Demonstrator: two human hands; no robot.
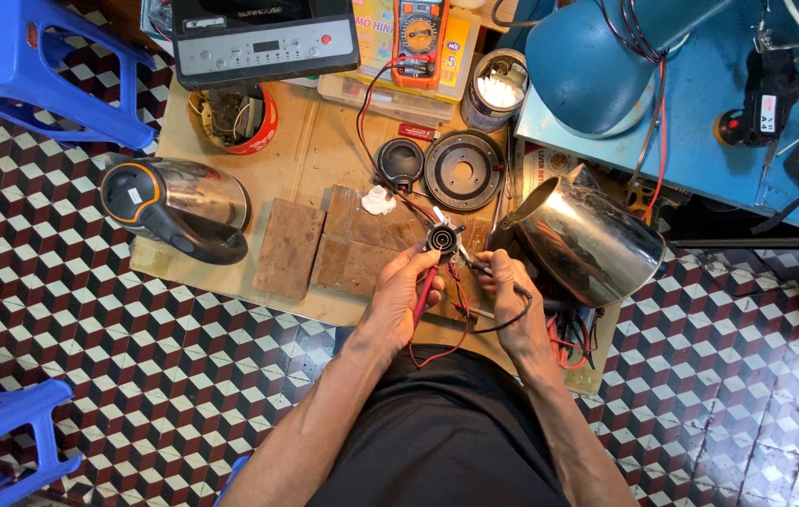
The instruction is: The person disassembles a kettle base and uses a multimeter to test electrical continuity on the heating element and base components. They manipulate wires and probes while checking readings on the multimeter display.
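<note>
My left hand (401,293) grips a red test probe (426,284) and steadies a small round black connector part (443,238) at its fingertips. Opposite it, my right hand (504,293) pinches a black test probe (476,268) whose tip touches the same part. Red and black leads (366,103) run up to an orange multimeter (420,38) at the back. A bare steel kettle body (590,241) lies tilted just right of my right hand. All of this is over a low wooden board (301,169) topped with brown blocks (288,246).
A complete steel kettle with black handle (174,207) lies at the board's left. A black ring base (463,171), a small black cap (400,160), a tin (496,89), a red tub (233,120) and a cooktop (263,39) stand behind. Blue stools (38,66) are left; a blue bench (700,103) is right.
</note>
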